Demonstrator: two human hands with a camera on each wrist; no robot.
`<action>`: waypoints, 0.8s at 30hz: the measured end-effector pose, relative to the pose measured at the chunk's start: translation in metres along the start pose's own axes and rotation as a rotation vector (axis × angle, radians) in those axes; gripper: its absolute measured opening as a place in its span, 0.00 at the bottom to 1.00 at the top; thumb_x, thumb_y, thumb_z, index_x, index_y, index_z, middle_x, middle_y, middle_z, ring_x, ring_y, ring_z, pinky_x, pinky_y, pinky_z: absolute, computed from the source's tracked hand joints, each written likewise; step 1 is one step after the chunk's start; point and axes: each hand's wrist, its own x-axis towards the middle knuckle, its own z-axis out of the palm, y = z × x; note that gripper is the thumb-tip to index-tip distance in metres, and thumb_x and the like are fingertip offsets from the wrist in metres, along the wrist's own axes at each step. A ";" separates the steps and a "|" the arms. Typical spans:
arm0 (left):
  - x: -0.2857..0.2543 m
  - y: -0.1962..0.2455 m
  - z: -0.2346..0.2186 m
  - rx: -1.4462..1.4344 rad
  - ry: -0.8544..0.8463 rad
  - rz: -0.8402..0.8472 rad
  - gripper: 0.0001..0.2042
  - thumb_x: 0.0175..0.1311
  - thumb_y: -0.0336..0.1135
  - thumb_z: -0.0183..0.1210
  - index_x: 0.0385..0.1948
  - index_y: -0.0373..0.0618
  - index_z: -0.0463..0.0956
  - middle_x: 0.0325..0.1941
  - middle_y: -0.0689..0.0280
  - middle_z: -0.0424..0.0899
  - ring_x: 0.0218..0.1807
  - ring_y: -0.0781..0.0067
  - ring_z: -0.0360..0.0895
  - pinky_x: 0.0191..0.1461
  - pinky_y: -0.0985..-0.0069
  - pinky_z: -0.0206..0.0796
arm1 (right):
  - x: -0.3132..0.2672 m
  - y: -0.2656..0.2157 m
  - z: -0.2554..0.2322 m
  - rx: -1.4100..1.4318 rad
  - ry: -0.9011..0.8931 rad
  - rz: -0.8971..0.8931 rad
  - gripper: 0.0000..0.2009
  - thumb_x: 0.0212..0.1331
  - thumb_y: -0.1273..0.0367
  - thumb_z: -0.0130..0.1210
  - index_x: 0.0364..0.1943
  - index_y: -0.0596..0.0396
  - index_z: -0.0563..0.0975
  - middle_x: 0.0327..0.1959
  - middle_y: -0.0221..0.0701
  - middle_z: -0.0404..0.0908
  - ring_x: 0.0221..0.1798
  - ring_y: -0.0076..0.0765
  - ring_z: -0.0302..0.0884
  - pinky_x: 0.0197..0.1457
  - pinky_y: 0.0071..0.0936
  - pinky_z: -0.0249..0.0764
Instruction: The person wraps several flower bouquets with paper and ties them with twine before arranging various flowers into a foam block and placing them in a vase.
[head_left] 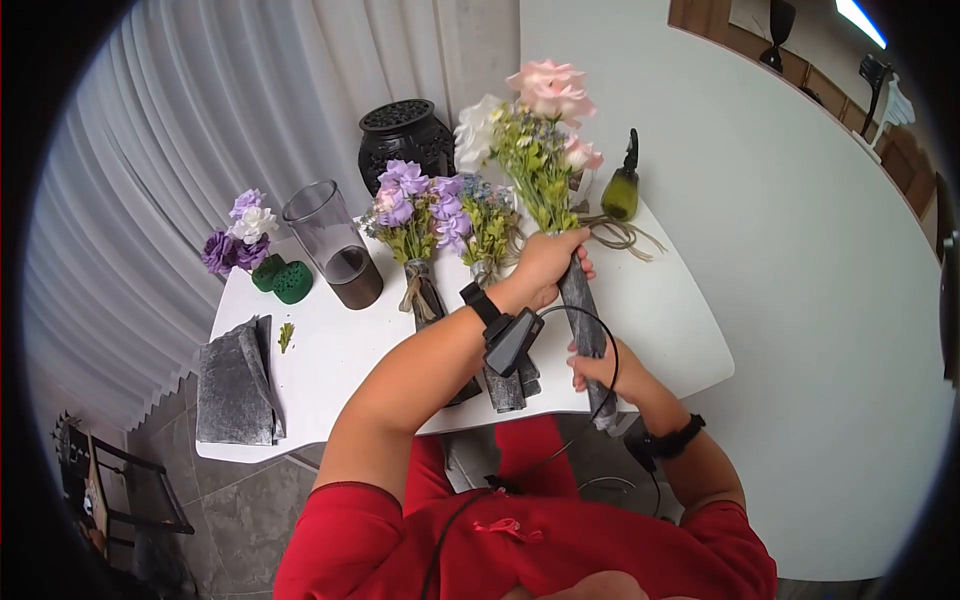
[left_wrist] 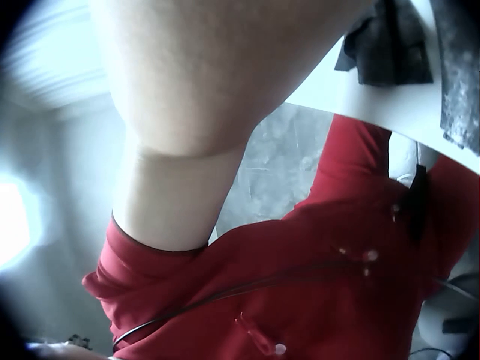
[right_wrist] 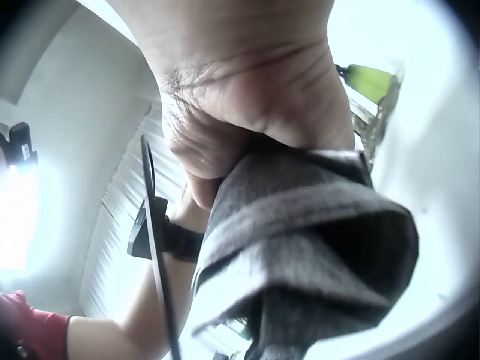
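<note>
A bouquet of pink and white flowers (head_left: 540, 130) stands tilted over the table, its stems in a dark grey wrap (head_left: 583, 305). My left hand (head_left: 548, 262) grips it at the top of the wrap, just below the leaves. Lower down, my right hand (head_left: 612, 368) holds the wrap with fingers curled round it. In the right wrist view the right hand (right_wrist: 255, 90) is closed on the grey wrap (right_wrist: 300, 240), whose folded end hangs loose. Two wrapped bouquets with purple flowers (head_left: 403, 190) and bluish flowers (head_left: 487, 215) lie beside it. The left wrist view does not show the left hand's fingers.
A glass vase (head_left: 335, 245), green foam pieces (head_left: 291, 282) with purple and white flowers (head_left: 245, 235), and folded grey sheets (head_left: 235, 385) are on the left of the white table (head_left: 330, 400). Behind stand a black lattice pot (head_left: 408, 140) and green spray bottle (head_left: 621, 192); twine (head_left: 622, 235) lies nearby.
</note>
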 end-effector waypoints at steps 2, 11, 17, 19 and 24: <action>-0.006 -0.013 0.000 -0.016 0.061 -0.086 0.09 0.62 0.31 0.58 0.27 0.37 0.70 0.22 0.63 0.71 0.21 0.68 0.73 0.27 0.66 0.74 | -0.018 0.005 -0.005 -0.044 -0.060 0.071 0.16 0.54 0.72 0.60 0.45 0.65 0.71 0.22 0.33 0.77 0.24 0.28 0.77 0.31 0.25 0.75; -0.004 -0.025 -0.025 -0.119 0.129 -0.126 0.10 0.62 0.32 0.58 0.23 0.41 0.69 0.22 0.65 0.70 0.21 0.70 0.71 0.28 0.66 0.74 | -0.059 0.017 -0.051 -0.274 -0.437 0.291 0.18 0.51 0.70 0.65 0.44 0.66 0.73 0.27 0.33 0.82 0.31 0.27 0.80 0.38 0.25 0.76; -0.005 -0.039 -0.032 -0.015 0.199 -0.096 0.12 0.61 0.33 0.59 0.19 0.41 0.70 0.18 0.65 0.71 0.19 0.71 0.72 0.26 0.70 0.75 | -0.017 0.019 -0.088 -0.240 -0.017 0.020 0.20 0.61 0.66 0.58 0.53 0.65 0.73 0.45 0.36 0.81 0.44 0.28 0.79 0.48 0.25 0.76; -0.001 -0.061 -0.033 0.042 0.191 -0.071 0.11 0.61 0.33 0.60 0.21 0.41 0.72 0.19 0.67 0.71 0.20 0.72 0.72 0.28 0.69 0.75 | 0.009 0.020 -0.058 -0.052 0.043 -0.109 0.20 0.64 0.63 0.55 0.54 0.64 0.71 0.43 0.35 0.81 0.42 0.26 0.78 0.46 0.25 0.75; 0.010 -0.087 -0.047 0.075 0.245 -0.093 0.10 0.61 0.32 0.59 0.22 0.37 0.73 0.23 0.61 0.76 0.21 0.68 0.75 0.25 0.71 0.71 | 0.070 0.060 -0.018 0.304 0.099 -0.194 0.22 0.58 0.74 0.61 0.55 0.64 0.67 0.42 0.37 0.80 0.48 0.27 0.77 0.49 0.23 0.74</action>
